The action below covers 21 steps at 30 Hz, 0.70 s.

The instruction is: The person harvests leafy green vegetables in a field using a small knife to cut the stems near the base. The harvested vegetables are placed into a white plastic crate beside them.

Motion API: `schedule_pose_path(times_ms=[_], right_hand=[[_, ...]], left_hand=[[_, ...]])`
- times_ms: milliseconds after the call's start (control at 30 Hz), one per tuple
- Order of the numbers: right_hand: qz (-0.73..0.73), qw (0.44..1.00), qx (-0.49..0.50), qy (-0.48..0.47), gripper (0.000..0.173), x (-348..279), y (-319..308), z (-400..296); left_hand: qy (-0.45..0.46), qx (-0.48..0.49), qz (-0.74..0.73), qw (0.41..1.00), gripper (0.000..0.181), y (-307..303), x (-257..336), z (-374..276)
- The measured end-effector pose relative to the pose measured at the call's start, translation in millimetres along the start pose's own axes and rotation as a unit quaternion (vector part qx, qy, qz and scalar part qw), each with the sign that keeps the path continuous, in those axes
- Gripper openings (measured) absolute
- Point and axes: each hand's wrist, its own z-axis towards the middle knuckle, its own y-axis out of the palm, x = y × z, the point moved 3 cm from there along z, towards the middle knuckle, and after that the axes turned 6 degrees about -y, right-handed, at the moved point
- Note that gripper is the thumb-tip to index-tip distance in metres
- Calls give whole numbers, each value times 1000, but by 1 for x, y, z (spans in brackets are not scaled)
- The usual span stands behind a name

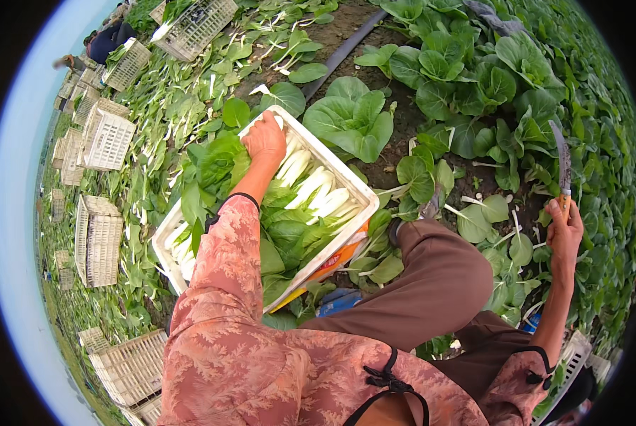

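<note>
A white plastic crate [326, 152] stands tilted before me, filled with leafy greens [291, 234] whose pale stems [323, 194] lie in a row along its right side. At the crate's far corner is my left hand [266, 136], its fingers curled over a pale stem end; the leaves of a green head [216, 165] spread beside the wrist. Off to the right, my right hand [564, 226] is closed around the orange handle of a curved-blade knife [564, 160], the blade pointing up and away from the crate, near the standing plants.
Uncut leafy plants [456, 69] grow densely on the right, with one large head [352, 120] just beyond the crate. Cut leaves [475, 221] litter the soil. A dark hose [344, 53] runs along the ground. Several slatted crates [98, 239] stand on the left, and a person [107, 42] bends far off.
</note>
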Motion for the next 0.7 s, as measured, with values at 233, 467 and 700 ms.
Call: schedule_pose_path(times_ms=[233,467,700], right_hand=[[35,999,-38,-7,32,-22,32,7],[17,999,-29,-17,29,-30,26,-1],[45,994,-103,11,30,-29,59,-7]], left_hand=[[102,-162,0,982,65,-21,1,6],[276,-217,154,924,60,-92,-43,-26],[276,-120,-164,939,63,39,-110,-35]])
